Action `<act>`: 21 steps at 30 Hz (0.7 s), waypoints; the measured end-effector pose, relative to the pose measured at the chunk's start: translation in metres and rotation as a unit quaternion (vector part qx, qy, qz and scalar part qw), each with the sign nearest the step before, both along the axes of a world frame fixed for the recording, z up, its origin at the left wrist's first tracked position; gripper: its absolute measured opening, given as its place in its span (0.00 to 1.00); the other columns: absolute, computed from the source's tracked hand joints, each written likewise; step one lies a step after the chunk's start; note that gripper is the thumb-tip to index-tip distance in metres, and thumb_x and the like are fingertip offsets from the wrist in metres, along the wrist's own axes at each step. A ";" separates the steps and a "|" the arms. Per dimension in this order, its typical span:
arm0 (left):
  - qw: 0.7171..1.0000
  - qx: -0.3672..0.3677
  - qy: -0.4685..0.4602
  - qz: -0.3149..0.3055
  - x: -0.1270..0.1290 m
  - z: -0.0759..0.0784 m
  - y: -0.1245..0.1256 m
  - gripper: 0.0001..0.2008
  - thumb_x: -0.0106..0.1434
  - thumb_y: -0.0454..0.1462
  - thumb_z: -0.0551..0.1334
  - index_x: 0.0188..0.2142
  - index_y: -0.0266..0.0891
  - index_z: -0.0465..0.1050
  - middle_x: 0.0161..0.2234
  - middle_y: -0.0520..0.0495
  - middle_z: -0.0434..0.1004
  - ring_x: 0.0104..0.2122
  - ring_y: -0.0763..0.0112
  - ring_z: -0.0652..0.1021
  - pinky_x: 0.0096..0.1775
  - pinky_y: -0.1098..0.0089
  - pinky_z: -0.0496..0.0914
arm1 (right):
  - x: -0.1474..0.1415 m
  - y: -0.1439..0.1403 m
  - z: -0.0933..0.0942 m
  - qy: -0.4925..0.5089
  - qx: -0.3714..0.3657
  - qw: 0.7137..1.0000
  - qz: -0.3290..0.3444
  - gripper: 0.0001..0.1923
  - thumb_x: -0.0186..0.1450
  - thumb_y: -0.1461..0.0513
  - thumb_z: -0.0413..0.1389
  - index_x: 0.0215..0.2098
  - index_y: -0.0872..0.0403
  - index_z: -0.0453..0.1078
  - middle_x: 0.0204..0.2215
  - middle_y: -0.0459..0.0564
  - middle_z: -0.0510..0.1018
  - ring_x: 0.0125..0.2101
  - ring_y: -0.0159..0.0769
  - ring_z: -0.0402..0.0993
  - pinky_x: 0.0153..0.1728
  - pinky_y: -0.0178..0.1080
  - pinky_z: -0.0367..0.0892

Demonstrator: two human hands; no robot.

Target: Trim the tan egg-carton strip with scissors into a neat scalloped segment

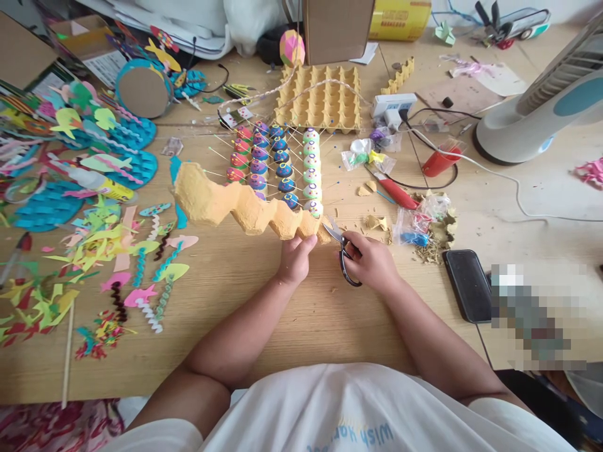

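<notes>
A long strip of yellow egg-carton cups [252,210] is raised above the table, its far end reaching up to the left. My left hand [296,257] is closed on the strip near its right end. In my right hand [370,260] is a pair of scissors [343,245] with black handles, fingers wrapped round the grips. The blades are parted a little and meet the right end of the strip. Just beyond it stand rows of painted egg-carton caterpillars, a white one [311,169] and a blue one [284,169] among them, with pins sticking out.
Behind lies an uncut egg tray [320,94]. Paper scraps [38,295] and blue woven pieces [47,204] cover the left. On the right are a red utility knife [396,190], bagged clay [414,235], a red cup [441,158], a phone [468,285], cables and a fan [527,125].
</notes>
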State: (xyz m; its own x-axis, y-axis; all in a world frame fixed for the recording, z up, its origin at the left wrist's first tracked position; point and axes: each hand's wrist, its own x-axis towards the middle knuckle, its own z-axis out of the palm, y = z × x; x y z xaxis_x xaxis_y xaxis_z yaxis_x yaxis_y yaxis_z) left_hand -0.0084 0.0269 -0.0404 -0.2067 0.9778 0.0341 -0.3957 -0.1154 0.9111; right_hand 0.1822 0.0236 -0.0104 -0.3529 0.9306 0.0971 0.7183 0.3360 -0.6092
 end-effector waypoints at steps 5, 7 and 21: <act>0.999 0.020 -0.049 0.009 0.004 0.003 0.000 0.21 0.56 0.49 0.71 0.50 0.52 0.79 0.50 0.50 0.83 0.62 0.57 0.75 0.64 0.61 0.67 | 0.002 0.002 -0.003 -0.028 0.025 0.999 0.007 0.16 0.68 0.54 0.61 0.51 0.51 0.76 0.28 0.47 0.80 0.28 0.38 0.73 0.30 0.38 0.57; 0.998 0.015 -0.061 0.011 0.005 0.007 0.000 0.20 0.57 0.48 0.70 0.49 0.52 0.79 0.50 0.50 0.83 0.62 0.57 0.75 0.63 0.60 0.68 | 0.003 0.001 -0.004 -0.031 0.029 0.999 0.008 0.16 0.68 0.55 0.61 0.52 0.50 0.76 0.28 0.47 0.80 0.28 0.38 0.73 0.30 0.37 0.57; 0.998 0.009 -0.059 0.018 0.007 0.007 -0.001 0.21 0.57 0.50 0.70 0.50 0.53 0.78 0.52 0.50 0.82 0.64 0.56 0.73 0.64 0.59 0.68 | 0.003 0.001 -0.004 -0.042 0.021 0.999 -0.018 0.15 0.67 0.57 0.61 0.52 0.48 0.78 0.27 0.46 0.81 0.27 0.37 0.73 0.29 0.36 0.57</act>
State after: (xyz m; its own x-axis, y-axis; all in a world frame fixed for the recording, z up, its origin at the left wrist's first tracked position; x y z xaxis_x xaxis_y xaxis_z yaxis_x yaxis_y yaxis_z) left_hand -0.0015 0.0263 -0.0332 -0.2449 0.9692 0.0254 -0.4960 -0.1477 0.8556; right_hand 0.1850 0.0244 -0.0148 -0.3270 0.9390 0.1066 0.7791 0.3317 -0.5319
